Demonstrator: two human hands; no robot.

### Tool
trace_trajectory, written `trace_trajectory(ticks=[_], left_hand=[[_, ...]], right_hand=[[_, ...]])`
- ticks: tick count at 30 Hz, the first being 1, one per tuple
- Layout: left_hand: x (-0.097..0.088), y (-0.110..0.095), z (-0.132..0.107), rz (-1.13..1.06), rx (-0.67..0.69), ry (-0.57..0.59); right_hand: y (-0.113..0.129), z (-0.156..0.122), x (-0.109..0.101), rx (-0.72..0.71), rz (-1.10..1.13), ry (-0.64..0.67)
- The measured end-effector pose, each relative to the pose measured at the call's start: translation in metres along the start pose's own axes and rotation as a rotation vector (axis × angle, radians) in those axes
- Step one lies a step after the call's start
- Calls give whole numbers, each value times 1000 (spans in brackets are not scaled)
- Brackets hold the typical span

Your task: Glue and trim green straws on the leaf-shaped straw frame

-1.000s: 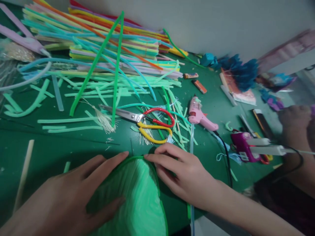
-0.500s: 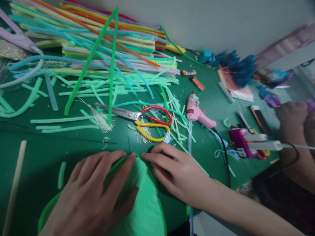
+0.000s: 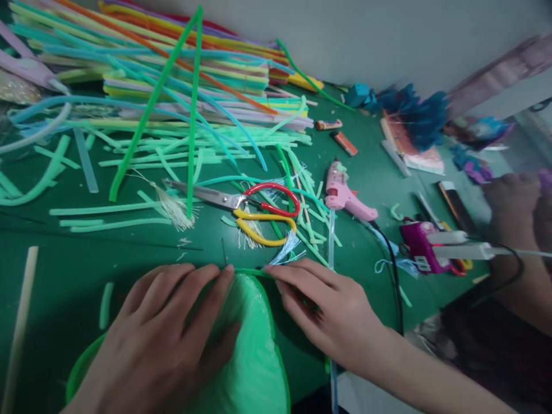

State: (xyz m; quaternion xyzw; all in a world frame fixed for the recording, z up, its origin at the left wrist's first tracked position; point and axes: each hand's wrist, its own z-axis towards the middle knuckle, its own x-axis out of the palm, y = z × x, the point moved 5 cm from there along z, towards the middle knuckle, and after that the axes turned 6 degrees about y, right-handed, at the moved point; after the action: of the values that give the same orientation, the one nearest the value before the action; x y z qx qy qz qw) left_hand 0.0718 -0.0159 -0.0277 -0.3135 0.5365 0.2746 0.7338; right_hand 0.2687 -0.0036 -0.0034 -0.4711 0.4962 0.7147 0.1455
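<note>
Just on the near side of the scissors [image 3: 238, 201] lies a green leaf-shaped piece [image 3: 254, 351], the left hand [image 3: 164, 328] over it, fingers loosely spread, thumb apart, index fingertip on its upper edge. Below the scissors' yellow handle, the right hand [image 3: 332, 302], fingers drawn narrow, grips a green fuzzy strip [image 3: 250, 271] running along that edge.

Left hand [image 3: 164, 339] — bare, broad across the back, with long, tapering fingers [image 3: 212, 302]; finer surface detail blurred. Right hand [image 3: 330, 302] — also bare, slimmer in outline, narrowing smoothly into a slender right forearm [image 3: 414, 359], uncovered as far as the lower edge.
</note>
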Motion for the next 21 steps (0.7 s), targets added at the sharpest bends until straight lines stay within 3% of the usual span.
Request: trace_trajectory(ticks=[15,21], left_hand=[[-4,-3,3,-42,-5,-24],[-12,0,-2,-355,-46,-133]], right_hand=[[10,-11,14,17,-53,4],[10,-12,15,22,-34,2]])
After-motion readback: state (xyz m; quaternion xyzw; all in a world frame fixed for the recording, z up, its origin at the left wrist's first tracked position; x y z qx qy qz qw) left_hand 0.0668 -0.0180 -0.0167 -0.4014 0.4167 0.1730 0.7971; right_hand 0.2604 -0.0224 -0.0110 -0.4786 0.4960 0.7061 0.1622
